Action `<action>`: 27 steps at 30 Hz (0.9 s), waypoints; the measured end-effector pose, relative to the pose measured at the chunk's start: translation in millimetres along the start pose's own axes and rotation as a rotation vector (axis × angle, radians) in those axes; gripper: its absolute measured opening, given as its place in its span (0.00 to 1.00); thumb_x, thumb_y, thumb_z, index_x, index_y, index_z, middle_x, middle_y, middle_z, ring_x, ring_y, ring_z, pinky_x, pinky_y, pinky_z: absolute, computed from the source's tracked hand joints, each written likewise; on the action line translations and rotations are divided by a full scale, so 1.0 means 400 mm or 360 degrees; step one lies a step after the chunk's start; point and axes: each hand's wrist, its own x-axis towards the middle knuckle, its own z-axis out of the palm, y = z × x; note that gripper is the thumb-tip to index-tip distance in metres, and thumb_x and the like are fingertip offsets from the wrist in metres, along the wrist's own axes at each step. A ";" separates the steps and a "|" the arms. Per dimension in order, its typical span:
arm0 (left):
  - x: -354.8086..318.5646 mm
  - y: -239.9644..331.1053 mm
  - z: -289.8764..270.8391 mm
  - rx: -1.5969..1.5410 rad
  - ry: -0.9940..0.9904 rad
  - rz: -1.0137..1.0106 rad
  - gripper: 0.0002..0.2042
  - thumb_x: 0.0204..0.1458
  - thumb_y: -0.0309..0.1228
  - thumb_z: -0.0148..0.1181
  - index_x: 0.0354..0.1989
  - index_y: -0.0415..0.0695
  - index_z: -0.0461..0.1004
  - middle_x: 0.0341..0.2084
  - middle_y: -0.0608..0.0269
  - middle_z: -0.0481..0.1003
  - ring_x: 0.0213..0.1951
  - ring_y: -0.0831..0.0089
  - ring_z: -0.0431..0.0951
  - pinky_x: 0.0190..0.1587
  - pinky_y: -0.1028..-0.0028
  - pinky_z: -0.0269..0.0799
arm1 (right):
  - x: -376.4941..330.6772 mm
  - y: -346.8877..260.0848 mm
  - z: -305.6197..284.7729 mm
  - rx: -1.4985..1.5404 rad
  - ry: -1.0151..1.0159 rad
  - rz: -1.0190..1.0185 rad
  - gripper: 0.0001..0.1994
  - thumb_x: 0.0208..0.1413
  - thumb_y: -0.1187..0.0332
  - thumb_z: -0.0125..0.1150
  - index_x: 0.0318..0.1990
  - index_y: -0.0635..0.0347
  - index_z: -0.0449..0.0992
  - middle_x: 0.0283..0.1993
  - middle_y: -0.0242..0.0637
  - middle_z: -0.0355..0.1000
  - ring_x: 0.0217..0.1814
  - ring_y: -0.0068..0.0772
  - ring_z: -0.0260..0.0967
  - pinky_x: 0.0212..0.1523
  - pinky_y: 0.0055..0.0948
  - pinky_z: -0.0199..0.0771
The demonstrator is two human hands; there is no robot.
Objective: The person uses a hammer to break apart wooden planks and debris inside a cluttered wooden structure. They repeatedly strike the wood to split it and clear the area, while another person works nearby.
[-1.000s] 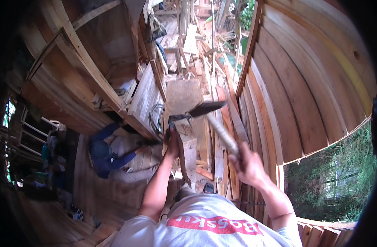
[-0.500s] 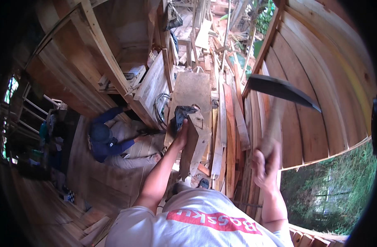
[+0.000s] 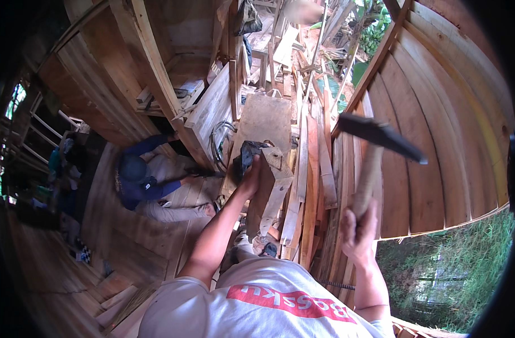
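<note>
My right hand (image 3: 359, 232) is closed round the wooden handle (image 3: 367, 183) of a hammer. Its long dark head (image 3: 381, 135) is up in the air on the right, apart from the wood. In front of my body stands a thick wooden block (image 3: 274, 194) with a rough top, at the near end of a plank bench (image 3: 264, 119). Crumpled black plastic (image 3: 247, 156) lies at the block's upper left edge. My left hand (image 3: 251, 181) is closed on this plastic, beside the block; its fingertips are partly hidden.
Long loose boards (image 3: 312, 186) lie to the right of the block. A curved plank wall (image 3: 432, 141) rises at the right, with grass (image 3: 449, 276) beyond its lower edge. On the left a person in a dark blue top (image 3: 142, 177) sits on the plank floor (image 3: 136, 248). A cable coil (image 3: 218, 143) hangs by the bench.
My right hand and the hammer have come down slightly toward me, and the hammer's handle is tilted a little differently. My left hand stays at the plastic. The view has shifted slightly.
</note>
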 end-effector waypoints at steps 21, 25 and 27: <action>0.075 -0.196 -0.022 0.0027 -0.0025 -0.0010 0.38 0.60 0.60 0.31 0.65 0.35 0.53 0.62 0.50 0.58 0.64 0.65 0.55 0.65 0.71 0.47 | -0.033 -0.011 0.036 -0.0146 -0.0123 0.0267 0.19 0.60 0.68 0.52 0.56 0.61 0.56 0.27 0.51 0.72 0.24 0.43 0.73 0.24 0.38 0.70; 0.027 -0.034 -0.029 0.0119 0.0006 -0.0122 0.46 0.55 0.67 0.27 0.65 0.34 0.54 0.62 0.46 0.58 0.64 0.64 0.55 0.64 0.71 0.50 | -0.031 -0.020 0.025 0.0008 -0.0040 0.0097 0.21 0.58 0.71 0.53 0.56 0.63 0.55 0.27 0.54 0.72 0.26 0.48 0.74 0.20 0.36 0.69; -0.004 0.016 0.008 0.0194 -0.0134 -0.0090 0.45 0.56 0.66 0.26 0.65 0.34 0.54 0.62 0.46 0.59 0.64 0.64 0.55 0.65 0.71 0.48 | -0.020 -0.021 0.022 -0.0386 -0.0398 0.0191 0.21 0.57 0.71 0.54 0.56 0.63 0.56 0.27 0.57 0.72 0.28 0.56 0.74 0.21 0.42 0.69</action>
